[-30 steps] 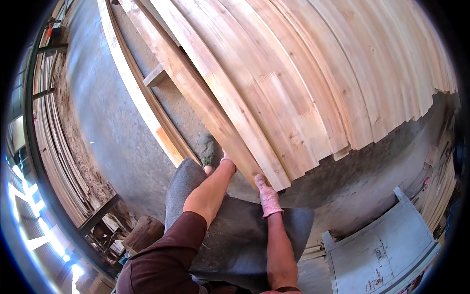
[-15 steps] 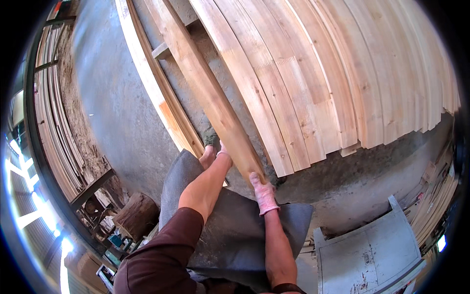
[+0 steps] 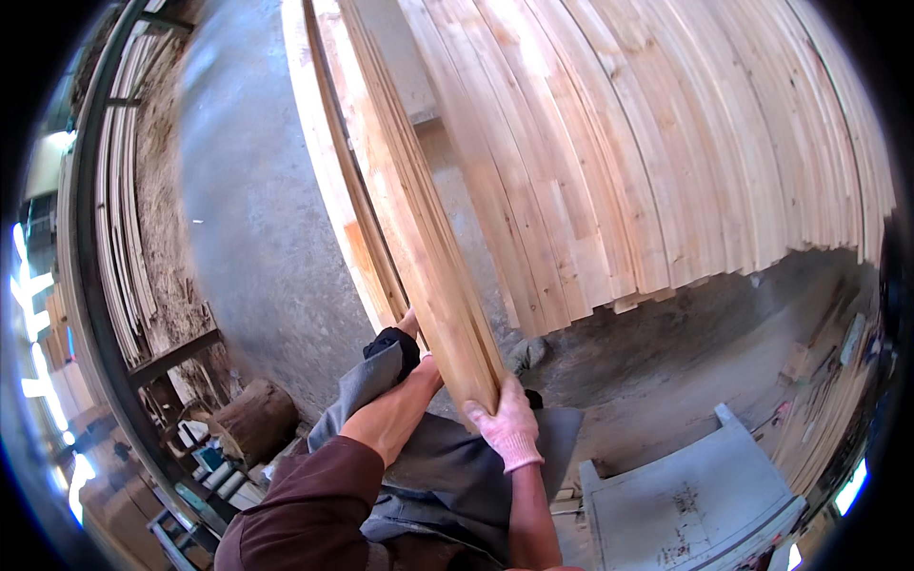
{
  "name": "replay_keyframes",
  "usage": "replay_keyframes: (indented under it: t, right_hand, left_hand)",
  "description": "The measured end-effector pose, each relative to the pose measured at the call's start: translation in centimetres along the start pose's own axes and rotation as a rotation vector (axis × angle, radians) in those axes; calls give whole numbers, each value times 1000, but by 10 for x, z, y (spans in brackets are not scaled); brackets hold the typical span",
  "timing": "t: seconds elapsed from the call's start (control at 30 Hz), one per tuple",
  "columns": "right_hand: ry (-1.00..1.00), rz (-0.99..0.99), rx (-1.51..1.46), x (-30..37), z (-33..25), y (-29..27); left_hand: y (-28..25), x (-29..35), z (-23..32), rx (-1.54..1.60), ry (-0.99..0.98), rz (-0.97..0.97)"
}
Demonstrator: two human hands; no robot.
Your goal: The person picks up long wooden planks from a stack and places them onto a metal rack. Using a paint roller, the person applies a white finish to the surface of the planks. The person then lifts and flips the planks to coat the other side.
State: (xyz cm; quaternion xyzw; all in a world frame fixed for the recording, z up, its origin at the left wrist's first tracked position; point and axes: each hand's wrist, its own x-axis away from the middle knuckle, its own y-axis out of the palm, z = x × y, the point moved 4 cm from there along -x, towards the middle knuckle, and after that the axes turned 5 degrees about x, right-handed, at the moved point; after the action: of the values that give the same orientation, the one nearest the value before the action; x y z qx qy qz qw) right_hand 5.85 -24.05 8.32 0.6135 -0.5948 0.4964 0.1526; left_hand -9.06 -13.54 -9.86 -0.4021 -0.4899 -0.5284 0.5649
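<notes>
Across the head view, board row: pale boards (image 3: 619, 162) fill the upper right, their near ends forming a stepped edge with floor visible beyond it.
Open room: concrete floor (image 3: 238, 181) lies left of the leftmost boards (image 3: 322, 152); a narrower strip separates the held board (image 3: 428, 276) from the row.
Lower margins: a log (image 3: 252, 419) lies at left and a grey metal cabinet (image 3: 681, 523) stands at right, both well apart from the hands.
Change from earlier frames: the held board has shifted away from the row toward the leftmost boards, now just beside them; a greenish shoe (image 3: 528, 354) has appeared right of its near end.
Held board: slanting from upper left to its near end before the person, lengthwise lines along its right side.
Right hand (image 3: 506, 423): gloved, gripping the near end between thumb and fingers; bare forearm almost upright.
Left hand (image 3: 427, 359): mostly hidden behind the board's left side, so its fingers' state cannot be told; brown-sleeved arm reaching diagonally up and rightward.
</notes>
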Motion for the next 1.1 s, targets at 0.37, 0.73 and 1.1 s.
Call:
replay_keyframes:
  t: [0.37, 0.73, 1.1]
  right_hand:
    - [-294, -244, 448, 109, -184, 15]
    - [-757, -877, 766, 211, -332, 135]
    - [-1016, -1210, 1140, 174, -413, 80]
  left_hand:
    - [-103, 161, 111, -401, 265, 36]
    - [-350, 325, 142, -482, 307, 344]
    - [-290, 388, 27, -223, 300, 225]
